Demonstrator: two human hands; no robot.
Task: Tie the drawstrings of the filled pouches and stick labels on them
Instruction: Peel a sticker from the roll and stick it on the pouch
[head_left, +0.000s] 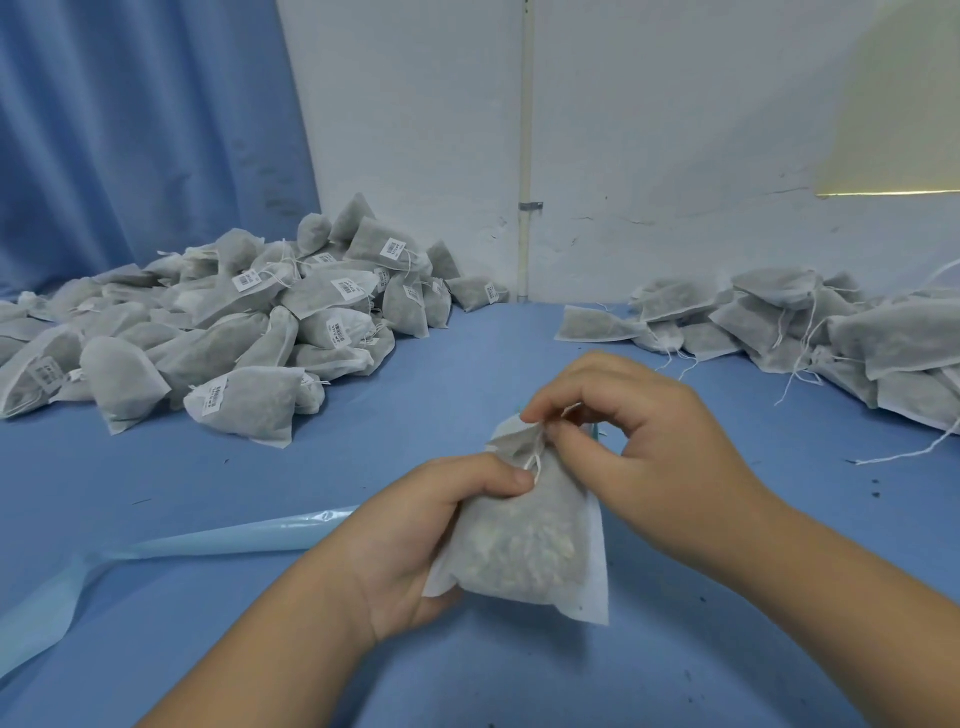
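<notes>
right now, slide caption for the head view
Left hand grips a filled pouch; right hand pinches its drawstring over a blue table

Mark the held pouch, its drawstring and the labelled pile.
held pouch (524, 551), head view, on its filled belly.
drawstring (535, 465), head view, on the loop at the neck.
labelled pile (249, 400), head view, on its front pouch.

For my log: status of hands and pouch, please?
Left hand grips pouch body. Right hand pinches drawstring at gathered neck. Nothing in the way.

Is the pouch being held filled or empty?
Filled: the pouch bulges, coarse contents showing through. The left hand grips it; the right hand pinches the drawstring.
</notes>
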